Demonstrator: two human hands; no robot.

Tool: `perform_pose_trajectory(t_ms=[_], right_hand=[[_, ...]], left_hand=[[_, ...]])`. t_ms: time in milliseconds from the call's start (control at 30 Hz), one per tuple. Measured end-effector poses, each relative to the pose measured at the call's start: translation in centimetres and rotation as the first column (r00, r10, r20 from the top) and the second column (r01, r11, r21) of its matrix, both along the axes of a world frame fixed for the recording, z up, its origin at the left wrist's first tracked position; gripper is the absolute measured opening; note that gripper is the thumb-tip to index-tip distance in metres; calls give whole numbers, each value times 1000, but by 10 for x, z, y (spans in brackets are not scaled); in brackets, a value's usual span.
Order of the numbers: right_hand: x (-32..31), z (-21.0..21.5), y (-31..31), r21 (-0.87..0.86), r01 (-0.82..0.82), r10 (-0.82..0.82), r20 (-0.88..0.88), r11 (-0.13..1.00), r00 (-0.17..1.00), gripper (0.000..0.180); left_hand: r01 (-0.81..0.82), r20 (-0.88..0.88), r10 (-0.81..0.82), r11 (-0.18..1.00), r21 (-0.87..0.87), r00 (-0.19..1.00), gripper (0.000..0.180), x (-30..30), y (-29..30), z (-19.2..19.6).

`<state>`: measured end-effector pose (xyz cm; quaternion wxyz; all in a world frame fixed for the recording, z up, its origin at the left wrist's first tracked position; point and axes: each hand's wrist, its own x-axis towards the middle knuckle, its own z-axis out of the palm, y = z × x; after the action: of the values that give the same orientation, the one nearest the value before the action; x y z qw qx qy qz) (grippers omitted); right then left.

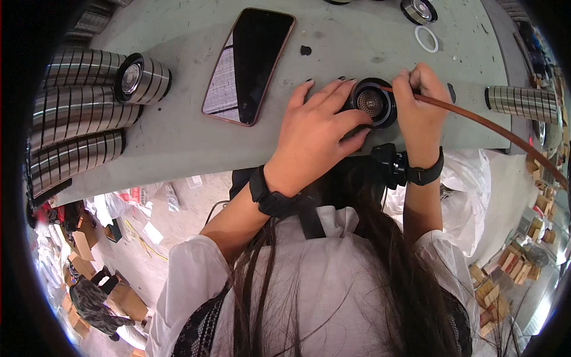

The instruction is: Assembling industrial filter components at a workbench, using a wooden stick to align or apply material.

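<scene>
Lying at far left: three long stacks of bright steel rings (77,113), ribbed, on their sides, one above another, with a shorter fourth stack (143,78) capped by a black-rimmed disc beside the top one. Next right, one phone (248,65), flat, dark glass, thin reddish rim, tilted on the bench. One small dark blot (306,50) just past it.

Left hand (318,134) spread, palm down, fingers fanned and dark-nailed, fingertips touching the black ring (373,102) from its left side. One black ring only: round, thick rubbery rim, fine metal mesh in the centre, sitting near the bench's near edge between both hands. Right hand (419,110) closed, pinching a brown tube (493,128) at the ring's upper right rim; tube thin, smooth, glossy, running off to the right edge. Two black wrist straps, one per wrist.

Further right: one white washer (426,38), one steel-and-black disc (419,11) above it, one more ribbed steel stack (522,102).

Bench (178,137): grey, matte, flecked with dark spots. Below it, white plastic sacks (470,190) at right, littered floor with cardboard boxes (128,300) at left, wooden blocks (517,265) piled lower right. White sleeves and long dark hair in the foreground.
</scene>
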<state>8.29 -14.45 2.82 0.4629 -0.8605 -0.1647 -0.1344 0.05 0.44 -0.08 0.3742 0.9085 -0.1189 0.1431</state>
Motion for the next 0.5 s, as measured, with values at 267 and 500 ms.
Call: perform_pose_trajectory(t_ms=[267,500], right_hand=[[-8,-1,-7,-48,47,-48,-1,998,999,24],[-14,8,-8,-65,10,-15,-69,998,997,21]], left_hand=[[-7,0,7,1000,-4,1000,20,0,0,-2],[-2,0,2,1000,2,1000,20,0,0,-1]])
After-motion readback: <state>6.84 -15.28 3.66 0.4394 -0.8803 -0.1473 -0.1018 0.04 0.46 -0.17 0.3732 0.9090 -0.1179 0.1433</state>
